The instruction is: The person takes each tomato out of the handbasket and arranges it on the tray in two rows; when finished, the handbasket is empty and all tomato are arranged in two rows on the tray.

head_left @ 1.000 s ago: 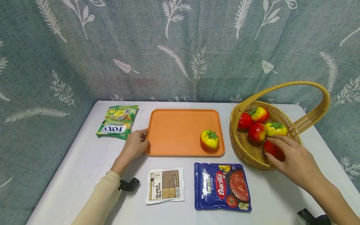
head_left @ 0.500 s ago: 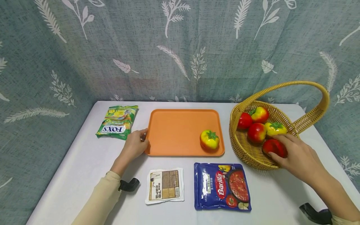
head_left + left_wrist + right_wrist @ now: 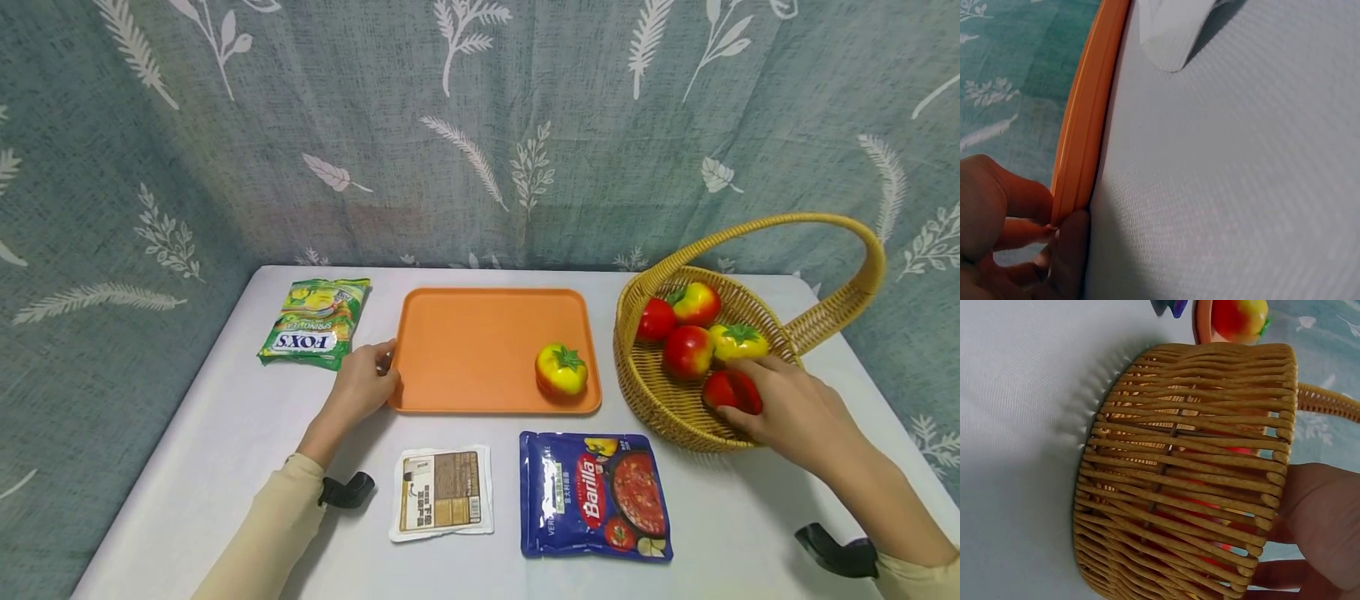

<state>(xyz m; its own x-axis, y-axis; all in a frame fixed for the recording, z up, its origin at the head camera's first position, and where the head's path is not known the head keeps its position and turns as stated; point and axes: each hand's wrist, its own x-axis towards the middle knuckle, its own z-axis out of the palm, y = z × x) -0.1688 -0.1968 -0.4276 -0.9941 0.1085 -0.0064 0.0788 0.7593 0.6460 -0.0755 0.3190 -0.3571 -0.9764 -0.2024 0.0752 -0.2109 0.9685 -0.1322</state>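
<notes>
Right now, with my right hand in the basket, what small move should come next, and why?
Probably lift the red fruit straight up: your right hand seems to grip it, it sits inside the basket, and the tray, held at its edge by your left hand, has bare room.

Left to Right

On the white cloth-covered table, the orange rectangular tray lies mid-way across, my left hand at its left edge. Left of the tray, just beyond that hand, lies the green glossy FOX'S packet. Near the tray's right front corner sits a round yellow-and-red fruit. To the right stands the round golden woven basket, holding four red and yellow fruits and, nearest me, a round red fruit within my right hand. Before the tray lie the flat white-and-brown pouch, left, and the blue rectangular Barilla pouch, right.
</notes>
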